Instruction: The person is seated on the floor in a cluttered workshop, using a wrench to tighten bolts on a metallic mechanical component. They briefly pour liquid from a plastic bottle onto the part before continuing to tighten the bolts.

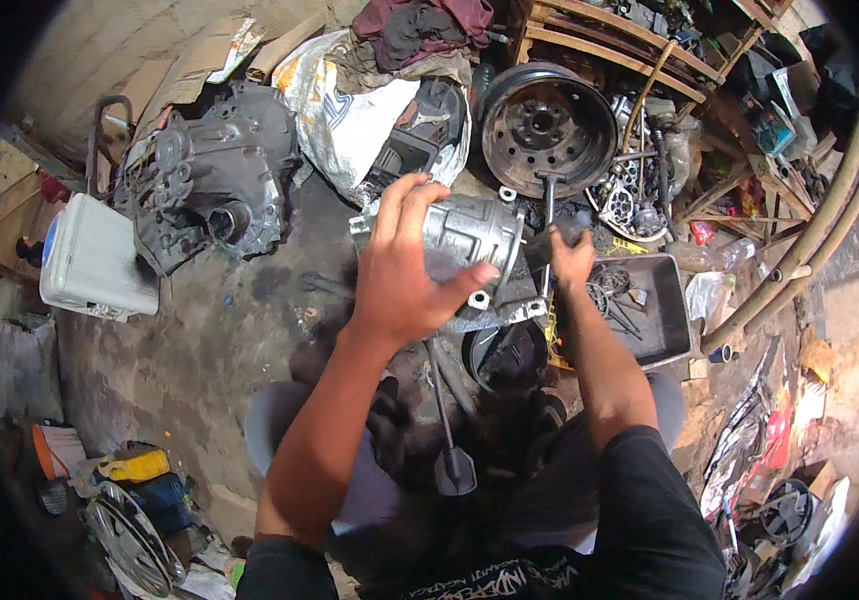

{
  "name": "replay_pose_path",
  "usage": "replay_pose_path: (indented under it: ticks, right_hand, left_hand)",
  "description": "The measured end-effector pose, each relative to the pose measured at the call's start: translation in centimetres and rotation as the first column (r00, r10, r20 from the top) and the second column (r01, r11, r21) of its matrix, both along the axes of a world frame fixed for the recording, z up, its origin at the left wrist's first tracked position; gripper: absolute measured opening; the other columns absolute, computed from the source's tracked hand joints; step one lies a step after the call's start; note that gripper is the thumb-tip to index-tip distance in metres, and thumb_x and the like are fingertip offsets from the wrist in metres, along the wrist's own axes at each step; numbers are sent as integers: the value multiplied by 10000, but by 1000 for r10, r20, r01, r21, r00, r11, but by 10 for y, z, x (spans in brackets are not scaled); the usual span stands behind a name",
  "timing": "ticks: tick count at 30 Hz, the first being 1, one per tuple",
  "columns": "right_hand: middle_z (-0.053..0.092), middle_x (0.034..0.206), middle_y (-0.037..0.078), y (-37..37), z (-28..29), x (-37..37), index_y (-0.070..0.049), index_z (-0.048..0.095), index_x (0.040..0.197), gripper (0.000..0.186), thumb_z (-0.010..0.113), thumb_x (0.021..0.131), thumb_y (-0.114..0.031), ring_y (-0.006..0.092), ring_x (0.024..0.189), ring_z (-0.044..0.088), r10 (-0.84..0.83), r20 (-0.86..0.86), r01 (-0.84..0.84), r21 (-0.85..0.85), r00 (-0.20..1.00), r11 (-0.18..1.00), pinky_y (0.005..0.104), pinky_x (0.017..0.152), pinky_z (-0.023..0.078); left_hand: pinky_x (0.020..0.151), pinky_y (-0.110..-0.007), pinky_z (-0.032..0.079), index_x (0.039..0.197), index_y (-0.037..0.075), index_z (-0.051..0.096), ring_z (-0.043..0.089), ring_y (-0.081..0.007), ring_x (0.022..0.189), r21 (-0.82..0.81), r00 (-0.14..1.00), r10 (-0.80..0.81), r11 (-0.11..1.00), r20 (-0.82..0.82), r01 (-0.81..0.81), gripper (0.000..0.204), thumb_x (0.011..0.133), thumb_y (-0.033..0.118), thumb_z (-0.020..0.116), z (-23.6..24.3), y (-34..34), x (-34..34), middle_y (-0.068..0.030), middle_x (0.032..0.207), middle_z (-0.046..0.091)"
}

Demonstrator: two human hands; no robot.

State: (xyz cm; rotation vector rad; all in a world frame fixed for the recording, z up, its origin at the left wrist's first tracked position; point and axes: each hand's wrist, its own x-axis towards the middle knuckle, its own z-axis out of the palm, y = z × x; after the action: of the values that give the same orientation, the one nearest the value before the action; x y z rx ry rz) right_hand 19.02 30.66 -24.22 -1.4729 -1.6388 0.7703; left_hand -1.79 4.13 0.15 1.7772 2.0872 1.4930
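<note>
My left hand [404,275] is over a silver cast-metal cylindrical housing [484,230], fingers extended and thumb apart; I cannot tell how firmly it touches. My right hand [574,258], just right of the housing, has its fingers closed around something dark and blurred beside an upright metal bar [549,193]. The housing sits on a metal piece with bolt holes [524,309], above a dark round pan [494,360]. A long metal rod with a dark grip [454,470] lies below, between my legs.
A large gearbox casing [229,150] and white cooler box [94,260] are at left; a white sack of parts [339,120] and steel wheel [549,105] behind. A metal tray of small parts [669,310] and curved poles [829,220] are right. Clutter lines both lower sides.
</note>
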Motion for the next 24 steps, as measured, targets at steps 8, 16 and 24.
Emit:
replay_pose_path:
  ticks: [8, 16, 24]
  right_hand:
    - [774, 1090, 224, -1, 168, 49, 118, 697, 1156, 541, 857, 936, -349, 281, 981, 720, 111, -188, -37, 357, 976, 933, 416, 920, 553]
    - [759, 1065, 88, -92, 283, 126, 31, 709, 1183, 365, 801, 1001, -272, 156, 950, 681, 166, -199, -70, 417, 966, 906, 313, 880, 539]
    - [744, 1028, 66, -128, 288, 164, 20, 718, 1162, 320, 793, 992, -241, 139, 948, 673, 280, -284, -190, 306, 917, 933, 317, 883, 537]
  left_hand:
    - [1129, -531, 498, 1580, 141, 391, 529, -443, 1383, -240, 986, 160, 960, 45, -145, 1101, 691, 347, 1007, 5, -18, 38, -223, 1472, 495]
    - [1113, -541, 504, 1547, 214, 440, 560, -444, 1351, -261, 969, 244, 938, 26, -229, 1054, 666, 289, 1013, 6, -14, 48, -194, 1447, 510]
    - [1186, -486, 448, 1477, 142, 498, 554, -375, 1413, -171, 996, -73, 982, 54, 81, 1022, 599, 200, 1018, 24, -13, 23, -126, 1472, 600]
